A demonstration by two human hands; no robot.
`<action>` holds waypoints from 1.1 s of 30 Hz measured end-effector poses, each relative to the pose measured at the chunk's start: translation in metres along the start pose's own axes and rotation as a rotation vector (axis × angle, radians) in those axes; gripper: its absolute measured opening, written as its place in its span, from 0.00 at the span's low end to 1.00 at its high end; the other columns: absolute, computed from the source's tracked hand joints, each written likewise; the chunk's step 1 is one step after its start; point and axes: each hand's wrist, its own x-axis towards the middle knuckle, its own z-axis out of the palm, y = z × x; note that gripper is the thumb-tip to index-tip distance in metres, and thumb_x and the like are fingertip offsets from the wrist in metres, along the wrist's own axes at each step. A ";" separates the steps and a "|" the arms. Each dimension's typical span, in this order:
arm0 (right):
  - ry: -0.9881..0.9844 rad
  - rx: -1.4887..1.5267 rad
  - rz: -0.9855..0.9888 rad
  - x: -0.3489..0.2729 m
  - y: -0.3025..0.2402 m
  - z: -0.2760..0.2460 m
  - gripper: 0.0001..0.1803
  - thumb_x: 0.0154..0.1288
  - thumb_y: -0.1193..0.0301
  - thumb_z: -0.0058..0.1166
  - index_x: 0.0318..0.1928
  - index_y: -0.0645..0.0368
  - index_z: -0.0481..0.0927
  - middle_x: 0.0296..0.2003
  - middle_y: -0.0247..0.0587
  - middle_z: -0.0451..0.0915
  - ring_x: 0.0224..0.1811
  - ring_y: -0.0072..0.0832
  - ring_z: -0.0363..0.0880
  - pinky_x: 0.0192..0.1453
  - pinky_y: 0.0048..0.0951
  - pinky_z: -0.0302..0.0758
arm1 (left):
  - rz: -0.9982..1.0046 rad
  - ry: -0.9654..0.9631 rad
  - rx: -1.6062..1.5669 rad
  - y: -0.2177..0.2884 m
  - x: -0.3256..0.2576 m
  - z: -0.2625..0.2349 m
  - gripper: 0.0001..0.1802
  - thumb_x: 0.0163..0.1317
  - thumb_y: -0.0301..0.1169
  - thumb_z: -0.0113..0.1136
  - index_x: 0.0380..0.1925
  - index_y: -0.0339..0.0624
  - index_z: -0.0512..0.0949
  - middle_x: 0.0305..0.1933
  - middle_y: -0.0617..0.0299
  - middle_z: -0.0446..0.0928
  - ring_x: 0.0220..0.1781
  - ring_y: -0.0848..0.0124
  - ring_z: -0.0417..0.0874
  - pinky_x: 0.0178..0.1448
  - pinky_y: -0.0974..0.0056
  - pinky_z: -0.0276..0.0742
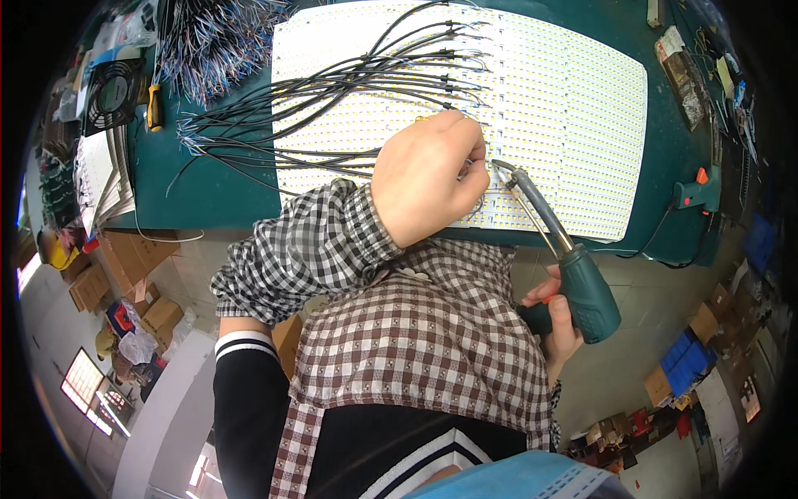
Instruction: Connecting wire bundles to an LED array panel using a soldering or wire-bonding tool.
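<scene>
A large white LED panel (582, 125), dotted with rows of small yellowish chips, lies on the green table. My left hand (432, 176) is over its middle, fingers pinched at the end of a black cable whose thin wires are mostly hidden by the hand. My right hand (559, 320) grips a dark green soldering gun (588, 291) just off the table's near edge. The gun's bent tip and thin metal feed tube reach up to the board, right beside my left fingertips. Several black cables (332, 87) with stripped coloured ends run from the left to a row of joints on the panel.
A thick bundle of loose wires (212, 50) covers the far left of the green table (158, 179). Near it are a yellow-handled screwdriver (154, 108) and a black fan (115, 93). A green glue gun (698, 191) lies at the right edge. Cardboard boxes (162, 316) stand on the floor.
</scene>
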 end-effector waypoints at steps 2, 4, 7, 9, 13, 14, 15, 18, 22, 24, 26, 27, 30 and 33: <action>-0.005 0.009 0.001 0.000 0.000 0.000 0.21 0.59 0.71 0.55 0.48 0.75 0.71 0.30 0.45 0.77 0.30 0.30 0.78 0.37 0.30 0.78 | 0.007 0.009 0.020 0.000 0.000 0.001 0.05 0.47 0.24 0.59 0.23 0.39 0.73 0.23 0.59 0.71 0.23 0.67 0.76 0.27 0.65 0.71; -0.010 0.018 0.002 0.001 0.000 0.000 0.21 0.59 0.71 0.55 0.48 0.75 0.71 0.30 0.45 0.77 0.30 0.30 0.78 0.37 0.30 0.78 | 0.016 0.007 0.019 0.000 0.001 0.000 0.04 0.47 0.24 0.59 0.23 0.39 0.73 0.23 0.59 0.71 0.23 0.67 0.76 0.27 0.65 0.71; -0.020 0.012 -0.019 0.002 0.002 0.001 0.21 0.59 0.70 0.55 0.48 0.75 0.71 0.28 0.44 0.77 0.29 0.29 0.78 0.37 0.29 0.77 | 0.026 0.004 0.013 -0.002 0.003 -0.001 0.04 0.47 0.24 0.59 0.23 0.39 0.73 0.23 0.58 0.71 0.22 0.66 0.76 0.27 0.64 0.71; -0.018 0.004 -0.014 0.003 0.002 0.002 0.21 0.59 0.70 0.55 0.48 0.75 0.71 0.27 0.44 0.77 0.29 0.29 0.78 0.37 0.29 0.77 | 0.027 0.002 0.008 -0.002 0.003 -0.001 0.04 0.47 0.24 0.59 0.23 0.39 0.73 0.23 0.58 0.71 0.22 0.66 0.76 0.27 0.64 0.71; -0.025 -0.011 -0.011 0.004 0.002 0.003 0.21 0.59 0.70 0.55 0.49 0.74 0.71 0.28 0.44 0.77 0.29 0.29 0.78 0.37 0.29 0.77 | 0.019 -0.004 -0.004 -0.001 0.004 -0.003 0.04 0.47 0.24 0.59 0.23 0.38 0.73 0.23 0.58 0.71 0.22 0.66 0.76 0.27 0.64 0.71; -0.022 -0.005 -0.004 0.003 0.002 0.003 0.22 0.59 0.70 0.55 0.49 0.74 0.71 0.28 0.43 0.77 0.29 0.28 0.78 0.36 0.29 0.77 | 0.021 -0.001 -0.002 -0.001 0.004 -0.003 0.04 0.47 0.24 0.59 0.23 0.38 0.73 0.23 0.58 0.71 0.22 0.66 0.76 0.27 0.65 0.71; -0.019 0.003 0.002 0.004 0.002 0.003 0.22 0.59 0.70 0.55 0.50 0.74 0.71 0.28 0.43 0.77 0.29 0.28 0.78 0.36 0.29 0.77 | 0.021 -0.001 -0.002 -0.001 0.004 -0.003 0.04 0.47 0.24 0.59 0.23 0.38 0.73 0.23 0.58 0.71 0.22 0.66 0.76 0.27 0.65 0.71; -0.021 -0.027 -0.003 0.004 0.001 0.003 0.22 0.59 0.70 0.55 0.50 0.74 0.71 0.27 0.43 0.77 0.29 0.28 0.78 0.36 0.29 0.77 | 0.017 -0.010 -0.003 0.000 0.004 -0.003 0.04 0.47 0.24 0.58 0.23 0.38 0.73 0.23 0.58 0.71 0.22 0.66 0.76 0.27 0.64 0.71; -0.020 -0.047 0.000 0.002 0.004 -0.001 0.21 0.60 0.71 0.55 0.50 0.74 0.71 0.27 0.43 0.77 0.29 0.28 0.78 0.37 0.29 0.76 | 0.003 -0.019 -0.003 0.002 0.004 -0.003 0.04 0.47 0.24 0.58 0.23 0.38 0.73 0.23 0.58 0.71 0.23 0.66 0.76 0.27 0.64 0.71; -0.035 -0.054 0.007 0.002 0.005 0.001 0.22 0.59 0.70 0.55 0.50 0.74 0.71 0.27 0.43 0.77 0.29 0.29 0.78 0.37 0.30 0.76 | -0.006 -0.021 -0.011 -0.001 0.004 -0.004 0.04 0.47 0.24 0.58 0.23 0.38 0.74 0.23 0.58 0.71 0.23 0.66 0.76 0.27 0.64 0.71; -0.022 -0.010 0.003 0.002 0.006 0.002 0.23 0.59 0.69 0.55 0.50 0.74 0.70 0.27 0.44 0.77 0.29 0.29 0.78 0.37 0.30 0.76 | -0.003 -0.021 -0.002 -0.001 0.004 -0.004 0.04 0.47 0.25 0.58 0.23 0.38 0.74 0.22 0.58 0.71 0.23 0.66 0.76 0.27 0.64 0.71; -0.008 0.030 0.002 0.002 0.006 0.002 0.24 0.59 0.69 0.55 0.50 0.75 0.70 0.27 0.44 0.77 0.29 0.30 0.78 0.37 0.30 0.76 | -0.002 -0.020 0.000 -0.001 0.004 -0.004 0.04 0.47 0.25 0.58 0.23 0.38 0.74 0.22 0.58 0.71 0.23 0.66 0.76 0.27 0.64 0.71; 0.003 0.011 -0.011 0.001 0.005 0.001 0.25 0.59 0.68 0.55 0.51 0.76 0.69 0.27 0.44 0.76 0.29 0.30 0.77 0.37 0.30 0.76 | 0.000 -0.030 0.010 -0.001 0.004 -0.004 0.04 0.47 0.25 0.58 0.23 0.38 0.74 0.23 0.58 0.71 0.23 0.65 0.76 0.27 0.64 0.71; 0.020 0.016 0.000 0.002 0.002 0.004 0.25 0.58 0.68 0.55 0.51 0.76 0.69 0.27 0.44 0.76 0.28 0.30 0.77 0.37 0.29 0.76 | 0.012 -0.011 0.000 -0.002 0.004 -0.003 0.04 0.47 0.25 0.58 0.23 0.38 0.74 0.22 0.57 0.71 0.23 0.65 0.76 0.27 0.64 0.71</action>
